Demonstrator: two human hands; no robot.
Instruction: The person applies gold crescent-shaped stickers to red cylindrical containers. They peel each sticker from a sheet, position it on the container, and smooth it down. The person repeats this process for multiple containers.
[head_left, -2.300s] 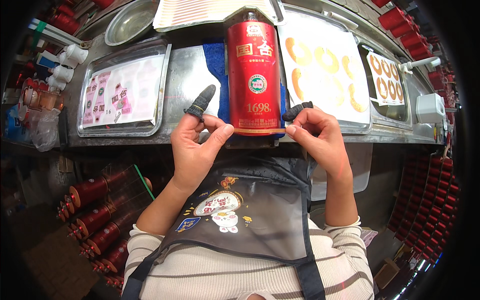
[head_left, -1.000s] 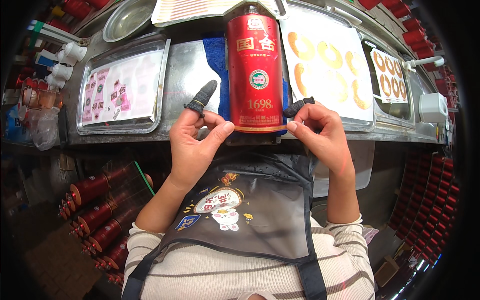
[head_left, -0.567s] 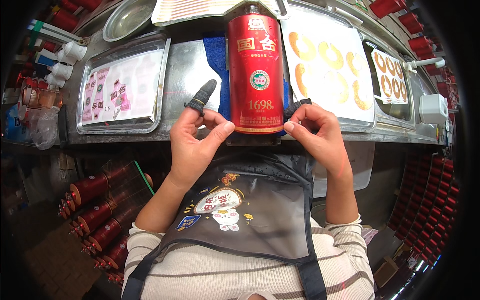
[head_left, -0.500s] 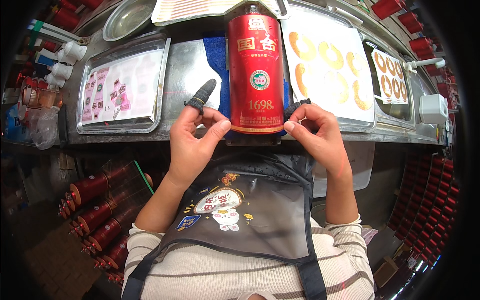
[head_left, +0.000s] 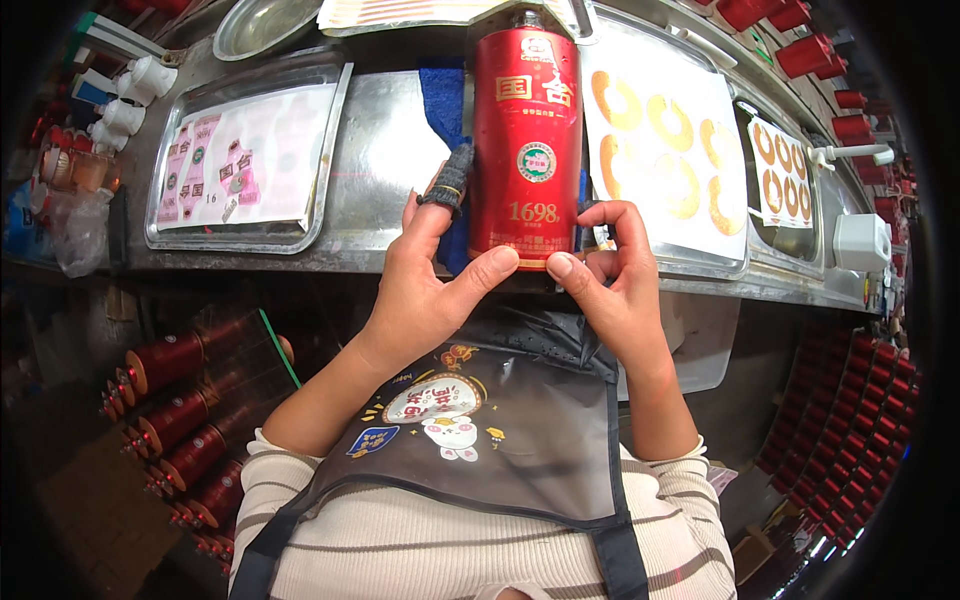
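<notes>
A tall red bottle (head_left: 526,130) with gold characters and a round label lies along the steel bench (head_left: 385,150), its base toward me, on a blue cloth (head_left: 441,95). My left hand (head_left: 430,270) grips its lower left side, thumb on the base rim; the index finger wears a dark finger cot. My right hand (head_left: 612,275) holds the lower right side, thumb at the base, fingers curled against the bottle.
A steel tray (head_left: 245,155) with a pink sticker sheet lies at the left. A tray of gold ring stickers (head_left: 665,150) lies at the right, another (head_left: 785,180) beyond it. Red bottles (head_left: 175,400) are stacked below the bench on the left, and red caps (head_left: 865,400) on the right.
Both thumbs have slid toward each other along the bottle's base rim. The bottle has stayed in place on the bench.
</notes>
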